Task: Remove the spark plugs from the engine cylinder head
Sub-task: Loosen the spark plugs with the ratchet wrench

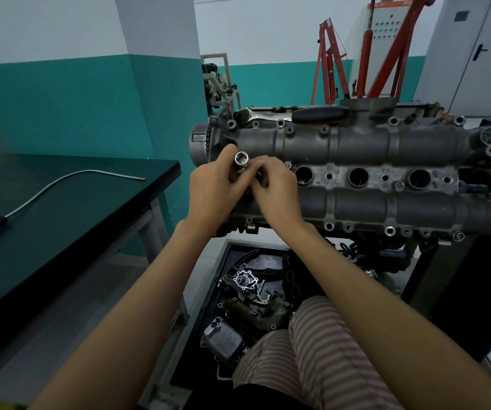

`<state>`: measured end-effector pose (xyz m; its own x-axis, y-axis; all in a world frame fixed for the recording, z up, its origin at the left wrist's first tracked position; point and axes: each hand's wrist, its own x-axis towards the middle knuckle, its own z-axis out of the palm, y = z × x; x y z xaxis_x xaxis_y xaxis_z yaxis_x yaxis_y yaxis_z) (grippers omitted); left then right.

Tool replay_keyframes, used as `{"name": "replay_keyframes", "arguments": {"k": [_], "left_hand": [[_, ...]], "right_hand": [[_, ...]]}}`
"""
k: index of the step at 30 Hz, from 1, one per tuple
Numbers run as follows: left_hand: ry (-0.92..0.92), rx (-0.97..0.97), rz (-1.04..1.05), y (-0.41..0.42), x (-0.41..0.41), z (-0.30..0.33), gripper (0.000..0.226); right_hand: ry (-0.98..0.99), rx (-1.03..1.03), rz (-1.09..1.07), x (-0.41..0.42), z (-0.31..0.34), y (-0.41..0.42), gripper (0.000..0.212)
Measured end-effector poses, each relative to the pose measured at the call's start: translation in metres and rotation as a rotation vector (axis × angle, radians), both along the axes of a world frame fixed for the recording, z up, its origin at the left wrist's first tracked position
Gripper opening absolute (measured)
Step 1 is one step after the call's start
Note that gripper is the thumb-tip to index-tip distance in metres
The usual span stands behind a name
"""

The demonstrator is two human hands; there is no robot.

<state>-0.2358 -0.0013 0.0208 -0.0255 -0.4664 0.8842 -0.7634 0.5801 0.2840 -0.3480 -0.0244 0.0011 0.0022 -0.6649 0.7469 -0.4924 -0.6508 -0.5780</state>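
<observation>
A grey engine cylinder head [356, 143] lies across the stand in front of me. Three open spark plug wells [358, 176] show in a row along its middle. My left hand [214, 187] grips a shiny metal socket [241, 161], its hollow end pointing up toward me, over the leftmost end of the head. My right hand [276, 190] is pressed against the left one, its fingers curled at the socket's lower part. What sits under the hands is hidden. A ratchet with a black handle [318, 114] rests on the far edge of the head.
A dark green workbench [60, 208] stands at the left with a flexible pick-up tool [60, 182] on it. Below the head, a black tray [229, 365] holds several engine parts. A red engine hoist [365, 54] stands behind. My striped trouser leg [321, 356] is at the bottom.
</observation>
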Motion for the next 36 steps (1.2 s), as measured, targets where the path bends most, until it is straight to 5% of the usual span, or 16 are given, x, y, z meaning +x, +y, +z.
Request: {"name": "replay_keyframes", "arguments": {"k": [8, 14, 23, 30, 36], "left_hand": [[-0.175, -0.041, 0.062, 0.006, 0.006, 0.002, 0.024], [-0.146, 0.041, -0.019, 0.01, 0.008, 0.008, 0.026], [0.034, 0.02, -0.022, 0.001, 0.001, 0.003, 0.035], [-0.024, -0.049, 0.02, 0.003, -0.002, -0.001, 0.029], [-0.074, -0.065, 0.057, 0.001, -0.002, -0.002, 0.02]], "right_hand": [[0.117, -0.065, 0.034, -0.001, 0.004, 0.01, 0.03], [0.236, -0.037, 0.086, -0.008, 0.008, 0.006, 0.041], [-0.062, 0.088, 0.006, 0.004, 0.009, -0.006, 0.021], [-0.02, -0.032, 0.036, -0.001, 0.004, 0.001, 0.006], [0.103, -0.039, 0.017, 0.0, 0.007, 0.007, 0.026]]}}
